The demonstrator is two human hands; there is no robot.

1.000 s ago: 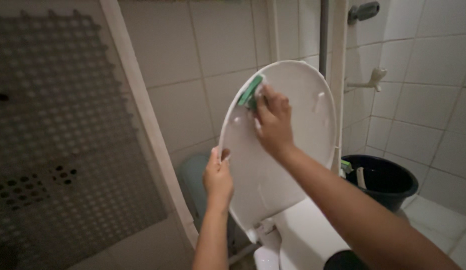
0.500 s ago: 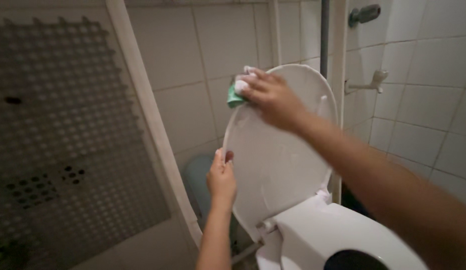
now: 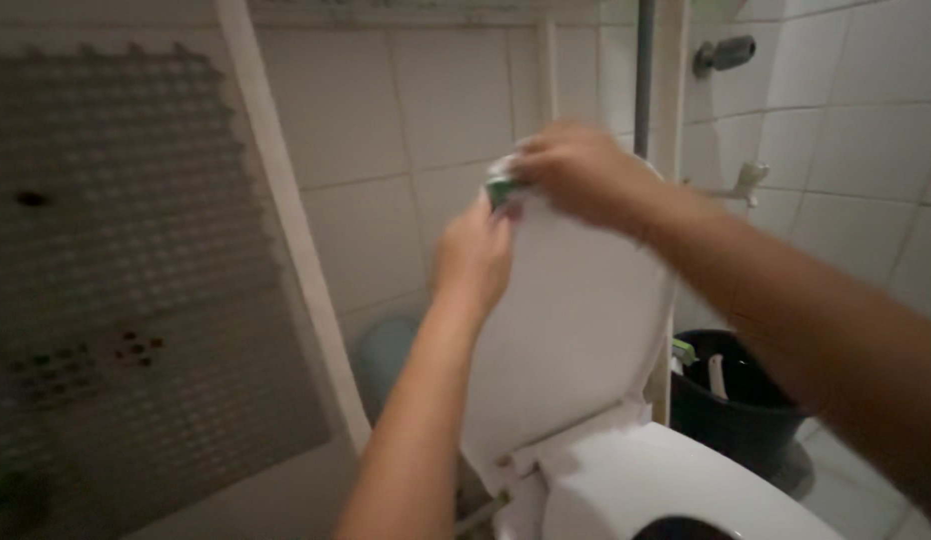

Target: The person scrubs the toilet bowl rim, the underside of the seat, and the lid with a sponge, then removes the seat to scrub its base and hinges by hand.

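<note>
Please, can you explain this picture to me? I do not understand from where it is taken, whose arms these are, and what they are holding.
The camera sits on a person's head and looks down at that person's own bare hands. There is no machine. The right hand presses a green sponge against the top edge of a raised white toilet lid. The left hand is on the lid's left edge, just below the sponge. Below is the white toilet. Behind it stands a dark bucket, and a perforated mat leans at the left.
</note>
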